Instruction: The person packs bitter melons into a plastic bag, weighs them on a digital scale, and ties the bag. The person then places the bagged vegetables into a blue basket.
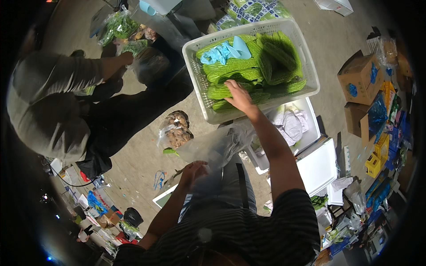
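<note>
A white plastic crate (311,84) holds long, ridged green bitter melons (229,69). Blue crumpled material (221,53) lies on top of them. My right hand (239,96) reaches over the crate's near side and rests on a melon, fingers spread a little; whether it grips is not plain. A clear plastic bag (216,143) hangs before my body, with its edge pinched in my left hand (196,169). Below the crate, a white box (308,114) contains paper-wrapped produce (289,124).
At the left a person in a grey top (46,99) bends beside bagged greens (121,28). A bag of brown produce (176,129) lies on the floor. White foam lids (318,166) lean at the right, near cardboard boxes (361,78) and yellow crates (374,163).
</note>
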{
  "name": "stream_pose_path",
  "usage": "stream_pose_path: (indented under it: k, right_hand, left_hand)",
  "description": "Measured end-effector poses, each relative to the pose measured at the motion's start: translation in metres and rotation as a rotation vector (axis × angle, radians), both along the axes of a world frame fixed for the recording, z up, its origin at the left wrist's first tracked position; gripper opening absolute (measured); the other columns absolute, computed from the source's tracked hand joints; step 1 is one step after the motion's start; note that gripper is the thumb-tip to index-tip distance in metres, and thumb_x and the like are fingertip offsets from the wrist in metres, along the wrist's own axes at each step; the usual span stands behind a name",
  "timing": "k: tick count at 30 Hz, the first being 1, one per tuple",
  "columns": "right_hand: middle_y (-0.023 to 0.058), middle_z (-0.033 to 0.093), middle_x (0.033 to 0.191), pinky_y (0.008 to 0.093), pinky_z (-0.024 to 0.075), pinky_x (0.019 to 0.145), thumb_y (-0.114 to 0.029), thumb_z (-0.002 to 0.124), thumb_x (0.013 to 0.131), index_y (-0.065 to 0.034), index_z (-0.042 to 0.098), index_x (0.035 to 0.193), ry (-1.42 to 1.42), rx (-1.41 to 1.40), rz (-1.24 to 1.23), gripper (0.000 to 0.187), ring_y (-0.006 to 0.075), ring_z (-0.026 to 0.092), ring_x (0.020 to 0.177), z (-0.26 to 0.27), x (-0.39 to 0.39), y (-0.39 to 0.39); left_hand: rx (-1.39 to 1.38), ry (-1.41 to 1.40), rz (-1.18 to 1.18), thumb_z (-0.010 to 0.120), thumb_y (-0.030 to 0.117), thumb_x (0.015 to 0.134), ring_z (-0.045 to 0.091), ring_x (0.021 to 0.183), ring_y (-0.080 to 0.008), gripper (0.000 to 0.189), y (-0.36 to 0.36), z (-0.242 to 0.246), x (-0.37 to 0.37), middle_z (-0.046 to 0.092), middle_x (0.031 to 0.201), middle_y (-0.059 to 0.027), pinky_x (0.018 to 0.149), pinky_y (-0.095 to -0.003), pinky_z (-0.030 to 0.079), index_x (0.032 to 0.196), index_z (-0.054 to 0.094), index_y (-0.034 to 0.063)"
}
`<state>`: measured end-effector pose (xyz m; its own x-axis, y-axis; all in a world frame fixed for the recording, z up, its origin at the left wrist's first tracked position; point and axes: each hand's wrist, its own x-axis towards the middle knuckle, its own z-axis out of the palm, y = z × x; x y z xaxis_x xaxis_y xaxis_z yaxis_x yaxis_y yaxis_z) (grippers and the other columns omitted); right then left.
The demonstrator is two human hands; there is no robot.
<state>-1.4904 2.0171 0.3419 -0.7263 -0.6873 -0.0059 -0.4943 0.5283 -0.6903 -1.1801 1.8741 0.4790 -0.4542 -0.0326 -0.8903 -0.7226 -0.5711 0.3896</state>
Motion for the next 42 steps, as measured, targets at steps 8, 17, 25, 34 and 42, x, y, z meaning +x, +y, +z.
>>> stream_pose_path:
  k: [8,17,25,34,42]
  right_hand:
    - [0.0066,0.05,0.121,0.0397,0.0344,0.102,-0.006,0.067,0.069,-0.008,0.053,0.119,0.301,-0.175,-0.027,0.052,0.0252,0.045,0.117,0.146,0.062,0.045]
    - [0.0023,0.056,0.113,0.0406,0.0311,0.104,-0.006,0.056,0.077,-0.0118,0.061,0.113,0.589,-0.098,0.042,0.036,0.0202,0.049,0.113,0.21,0.124,0.053]
    - [0.0072,0.052,0.12,0.0434,0.0288,0.106,-0.004,0.061,0.072,-0.0103,0.052,0.124,0.456,-0.083,0.173,0.054,0.0245,0.045,0.119,0.208,0.141,0.046]
    - [0.0098,0.04,0.135,0.0436,0.0252,0.109,-0.021,0.076,0.068,-0.0107,0.042,0.133,0.196,0.103,0.175,0.074,0.0271,0.034,0.129,0.176,0.124,0.041]
    - [0.0123,0.047,0.115,0.0417,0.0375,0.095,-0.023,0.078,0.064,-0.016,0.047,0.13,0.109,0.238,0.064,0.073,0.0332,0.044,0.107,0.081,0.07,0.066]
  left_hand:
    - [0.076,0.153,0.057,0.046,0.027,0.095,0.056,0.072,-0.0163,0.038,0.014,0.023,-0.009,0.055,0.072,-0.0043,0.074,-0.0321,0.046,0.117,0.052,-0.003]
    - [0.073,0.283,0.052,0.042,0.051,0.092,0.041,0.061,-0.0094,0.06,0.024,0.065,-0.012,0.06,0.108,-0.0114,0.08,-0.0297,0.042,0.131,0.045,0.0051]
    - [-0.177,0.295,0.007,0.056,0.048,0.087,0.037,0.05,-0.0042,0.046,0.023,0.072,-0.042,0.063,0.089,-0.0007,0.06,-0.0256,0.041,0.107,0.057,0.0064]
    - [-0.318,0.117,-0.121,0.063,0.048,0.081,0.034,0.046,-0.0062,0.048,-0.007,0.038,-0.045,0.06,0.068,-0.004,0.045,-0.0237,0.028,0.094,0.063,0.002]
    - [-0.235,-0.022,-0.644,0.055,0.047,0.087,0.053,0.059,-0.0131,0.05,-0.004,-0.002,0.009,0.061,0.071,-0.0058,0.058,-0.0282,0.044,0.105,0.062,0.0005]
